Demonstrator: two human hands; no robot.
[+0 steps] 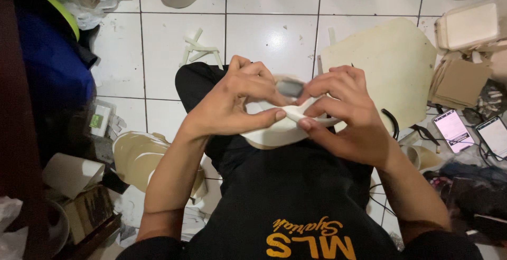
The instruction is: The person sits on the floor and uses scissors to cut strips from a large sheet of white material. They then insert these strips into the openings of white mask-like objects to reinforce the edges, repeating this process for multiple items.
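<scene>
Cream strap (296,113) is pinched by left hand (232,101) and right hand (343,115) above the sole (269,133); press evenly with thumbs.

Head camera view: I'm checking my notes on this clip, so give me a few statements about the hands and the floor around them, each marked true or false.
1. Both hands grip one cream-white piece over the lap. True: the left hand and right hand both pinch it.
2. The floor is dark carpet. False: it is white tile with grey joints.
3. Two phones with lit screens lie on the person's right side. True.
4. The large beige sheet lies across the lap. False: it lies on the floor beyond the right hand.
5. The left hand is free. False: its fingers are closed on the piece.
</scene>
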